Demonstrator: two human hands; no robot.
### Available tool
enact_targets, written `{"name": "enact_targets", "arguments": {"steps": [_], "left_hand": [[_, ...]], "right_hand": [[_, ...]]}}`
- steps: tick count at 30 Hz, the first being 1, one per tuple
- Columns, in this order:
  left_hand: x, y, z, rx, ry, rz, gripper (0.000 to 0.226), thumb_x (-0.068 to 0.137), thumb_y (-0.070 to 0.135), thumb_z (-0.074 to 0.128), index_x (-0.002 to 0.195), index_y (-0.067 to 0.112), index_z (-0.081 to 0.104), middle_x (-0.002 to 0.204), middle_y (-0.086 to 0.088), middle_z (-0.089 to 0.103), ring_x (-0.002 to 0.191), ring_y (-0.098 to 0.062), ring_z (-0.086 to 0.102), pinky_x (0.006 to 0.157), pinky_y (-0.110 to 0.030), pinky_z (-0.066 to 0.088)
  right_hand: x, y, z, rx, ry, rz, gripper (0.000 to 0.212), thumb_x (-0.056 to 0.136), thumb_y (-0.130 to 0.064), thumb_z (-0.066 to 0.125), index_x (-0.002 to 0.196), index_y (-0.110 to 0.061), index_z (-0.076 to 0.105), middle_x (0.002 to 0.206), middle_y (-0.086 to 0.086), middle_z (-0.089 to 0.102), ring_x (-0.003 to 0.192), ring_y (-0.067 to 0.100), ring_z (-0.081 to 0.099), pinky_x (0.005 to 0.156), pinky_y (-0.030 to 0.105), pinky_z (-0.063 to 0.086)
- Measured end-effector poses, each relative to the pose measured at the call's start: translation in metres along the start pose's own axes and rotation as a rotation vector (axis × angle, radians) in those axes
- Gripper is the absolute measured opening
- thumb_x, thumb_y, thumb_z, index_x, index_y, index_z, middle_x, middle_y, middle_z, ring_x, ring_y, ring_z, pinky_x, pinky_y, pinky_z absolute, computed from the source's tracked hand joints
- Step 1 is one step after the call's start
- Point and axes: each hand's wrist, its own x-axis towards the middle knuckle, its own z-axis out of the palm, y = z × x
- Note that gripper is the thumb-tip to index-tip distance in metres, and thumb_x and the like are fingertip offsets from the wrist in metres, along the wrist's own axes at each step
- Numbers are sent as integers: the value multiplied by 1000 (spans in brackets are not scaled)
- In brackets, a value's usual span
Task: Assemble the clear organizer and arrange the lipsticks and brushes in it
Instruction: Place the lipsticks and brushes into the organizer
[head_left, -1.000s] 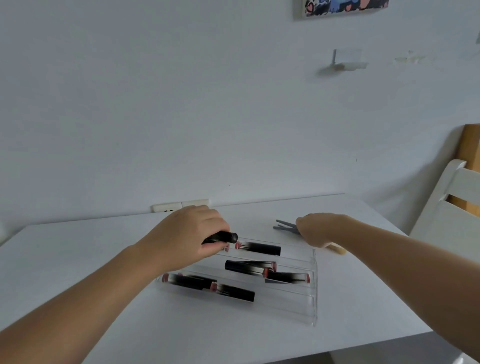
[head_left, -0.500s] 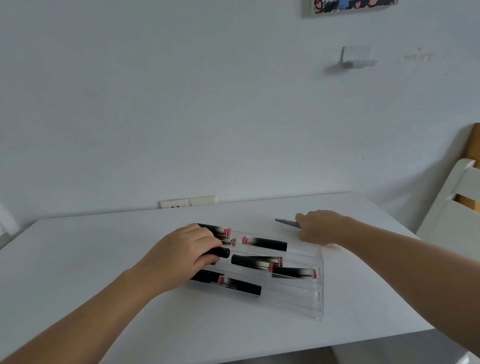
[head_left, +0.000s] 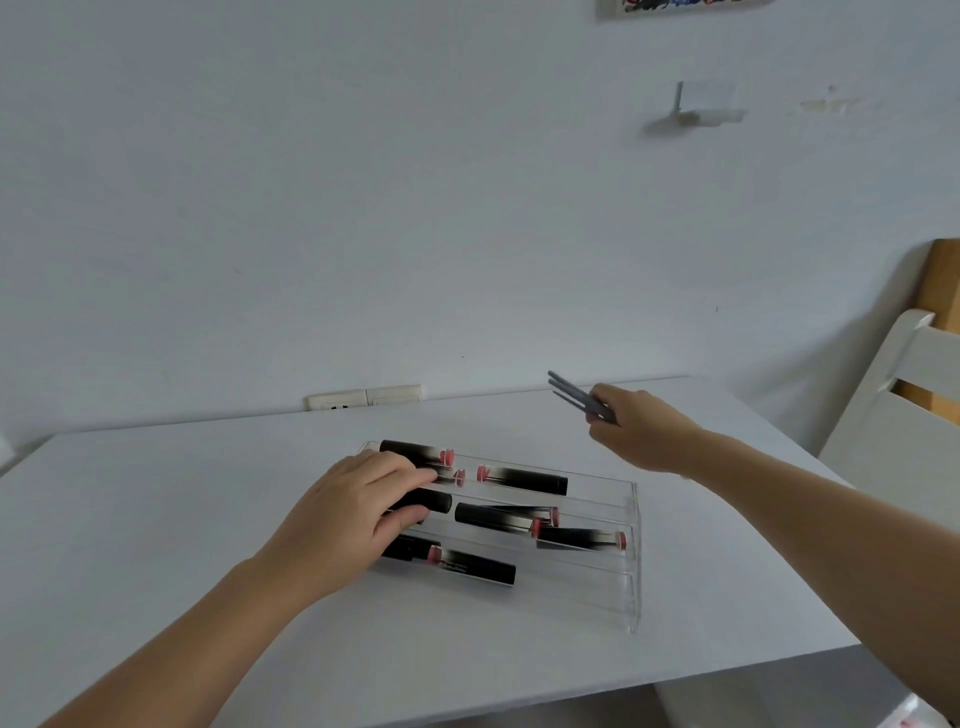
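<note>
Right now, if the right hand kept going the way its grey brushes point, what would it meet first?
The right hand aims the grey brushes up and left toward the white wall. Nothing visible lies between, though depth is unclear.

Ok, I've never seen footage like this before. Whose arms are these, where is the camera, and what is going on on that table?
There is no machine here. A person wears a wide-angle camera on the head, looking forward and down, so the two bare arms are the person's own.

On the white table lies a clear plastic organizer tray with long channels. Several black lipstick tubes with pink ends lie flat in them.

The left hand has its grip round one black lipstick tube in the middle channel. The right hand holds a small bunch of thin grey brush handles, lifted above the table beyond the tray.

Behind are a white wall, a wall socket and a white chair.
</note>
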Motion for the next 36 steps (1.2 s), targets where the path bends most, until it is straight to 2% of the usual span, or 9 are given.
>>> {"name": "enact_targets", "arguments": {"steps": [5, 9, 13, 16, 22, 25, 29, 31, 36], "left_hand": [[-6, -3, 9, -80, 108, -63, 36, 93, 47, 58, 104, 18, 76, 104, 10, 68, 100, -11, 59, 89, -27, 47], [-9, -5, 15, -116, 148, -183, 39, 87, 53, 60, 104, 22, 79, 121, 7, 60, 116, -17, 51, 96, -35, 45], [-9, -8, 14, -234, 118, -305, 46, 82, 65, 64, 116, 34, 72, 141, 16, 50, 135, -13, 39, 109, -37, 31], [-6, -17, 12, -317, 4, -418, 66, 76, 71, 70, 135, 47, 54, 154, 27, 34, 145, 1, 24, 111, -33, 27], [-3, -24, 19, -488, -51, -559, 94, 63, 81, 71, 145, 50, 37, 147, 32, 35, 132, 13, 37, 108, -28, 35], [-5, -21, 19, -487, -22, -555, 97, 59, 89, 67, 143, 52, 37, 135, 46, 32, 124, 24, 34, 103, -25, 35], [-6, -13, 21, -499, 9, -578, 96, 59, 88, 68, 142, 51, 37, 136, 39, 35, 130, 7, 38, 105, -26, 34], [-6, -10, 21, -500, 12, -581, 94, 60, 85, 70, 141, 51, 38, 132, 47, 32, 130, 7, 39, 105, -26, 34], [-7, -10, 20, -480, 19, -568, 92, 63, 80, 69, 143, 49, 38, 130, 57, 25, 125, 22, 35, 104, -23, 33]], "right_hand": [[-28, -42, -17, 57, 73, -163, 29, 95, -48, 54, 72, -31, 46, 59, -7, 54, 48, 6, 44, 49, 28, 34], [-45, -64, -6, -47, 68, -206, 33, 95, -53, 54, 71, -34, 43, 61, -8, 54, 54, 6, 49, 49, 28, 31], [-50, -69, 7, -112, 36, -208, 34, 98, -55, 49, 72, -33, 42, 68, -9, 57, 61, 10, 52, 52, 29, 33], [-52, -73, 15, -155, 53, -236, 32, 98, -58, 45, 80, -32, 47, 73, -10, 55, 65, 13, 52, 55, 31, 34], [-59, -73, 23, -201, 113, -267, 33, 96, -61, 46, 96, -29, 54, 89, -9, 52, 72, 12, 48, 60, 29, 38], [-60, -74, 26, -230, 127, -281, 40, 93, -65, 45, 104, -29, 57, 96, -10, 51, 81, 12, 47, 64, 29, 39], [-59, -79, 29, -248, 88, -279, 51, 91, -72, 37, 112, -29, 57, 101, -11, 49, 86, 12, 45, 70, 29, 37], [-61, -81, 28, -226, 80, -267, 55, 91, -73, 30, 111, -29, 57, 100, -11, 49, 88, 13, 46, 73, 30, 39], [-68, -86, 28, -219, 127, -285, 48, 99, -56, 22, 111, -30, 60, 100, -10, 51, 89, 17, 46, 85, 34, 43]]}}
